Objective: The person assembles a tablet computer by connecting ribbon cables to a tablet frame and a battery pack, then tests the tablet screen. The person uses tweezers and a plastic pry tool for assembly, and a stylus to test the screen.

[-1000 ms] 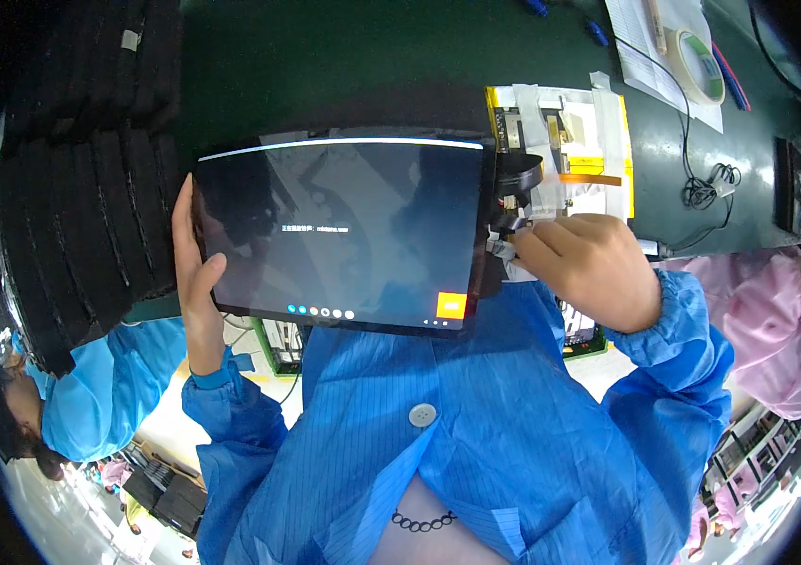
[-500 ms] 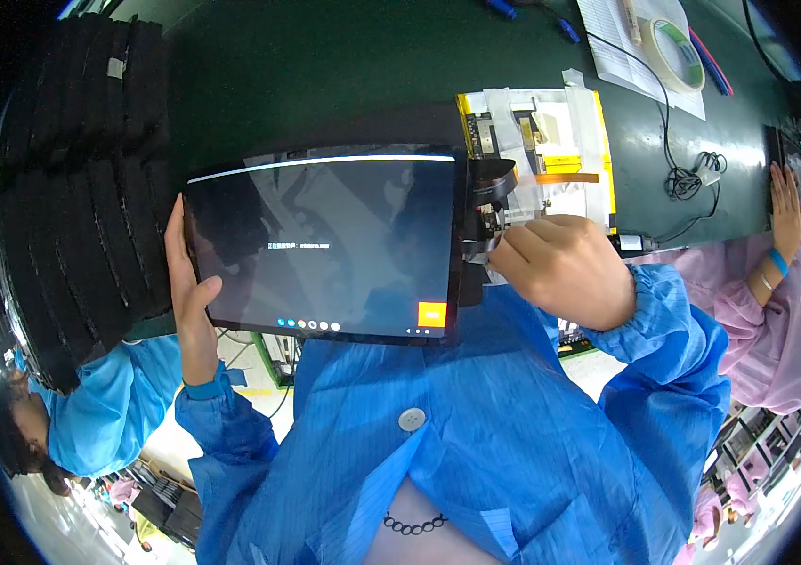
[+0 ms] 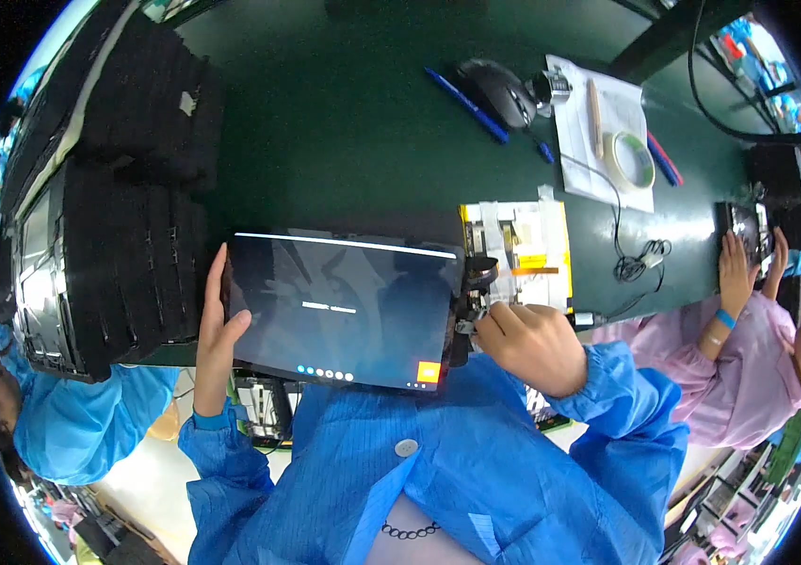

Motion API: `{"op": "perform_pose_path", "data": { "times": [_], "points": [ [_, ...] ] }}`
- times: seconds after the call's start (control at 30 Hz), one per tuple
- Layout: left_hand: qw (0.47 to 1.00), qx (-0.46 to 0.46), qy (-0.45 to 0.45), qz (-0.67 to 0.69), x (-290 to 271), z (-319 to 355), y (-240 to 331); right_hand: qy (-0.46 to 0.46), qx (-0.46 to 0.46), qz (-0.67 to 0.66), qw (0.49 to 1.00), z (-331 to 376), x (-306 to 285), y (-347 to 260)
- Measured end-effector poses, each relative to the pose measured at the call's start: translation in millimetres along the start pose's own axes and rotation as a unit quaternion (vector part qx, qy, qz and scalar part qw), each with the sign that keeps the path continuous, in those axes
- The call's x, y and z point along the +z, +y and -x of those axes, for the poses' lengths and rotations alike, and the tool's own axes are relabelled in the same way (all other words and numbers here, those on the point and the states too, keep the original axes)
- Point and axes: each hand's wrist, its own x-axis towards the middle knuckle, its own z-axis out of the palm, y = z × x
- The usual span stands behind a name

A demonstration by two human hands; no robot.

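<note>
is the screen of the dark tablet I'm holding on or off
On. The dark rectangular tablet shows a pale line mid-screen, a dot row and an orange square along its lower edge; left hand holds its edge.

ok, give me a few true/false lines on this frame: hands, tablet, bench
1. The left hand grips the tablet by its left edge. True.
2. The tablet's screen is dark and switched off. False: it is lit, with a row of dots along the bottom.
3. The right hand is at the black clamp on the tablet's right edge. True.
4. The tape roll lies on the tablet. False: it lies on a white sheet on the green bench.
</note>
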Motion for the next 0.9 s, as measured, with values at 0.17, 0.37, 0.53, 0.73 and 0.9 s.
{"op": "perform_pose_path", "data": {
  "times": [0.17,0.37,0.53,0.73,0.9],
  "points": [
    [0.984,0.091,0.056,-0.145,0.1,11.4,-6.5,0.140,0.026,0.041,0.989,-26.0,-53.6,60.5],
    [0.930,0.262,0.000,-0.259,36.0,29.6,37.9,0.182,0.117,0.147,0.965,-116.1,4.9,203.3],
    [0.802,0.477,-0.155,-0.324,108.9,22.7,66.6,0.036,0.200,-0.095,0.975,-137.7,9.7,202.4],
    [0.673,0.604,-0.102,-0.414,138.6,12.8,56.6,0.113,0.176,-0.021,0.978,-132.4,23.6,211.3],
    [0.672,0.608,-0.089,-0.412,140.8,13.4,55.9,0.155,0.127,0.017,0.980,-133.2,25.7,208.3]
  ]
}}
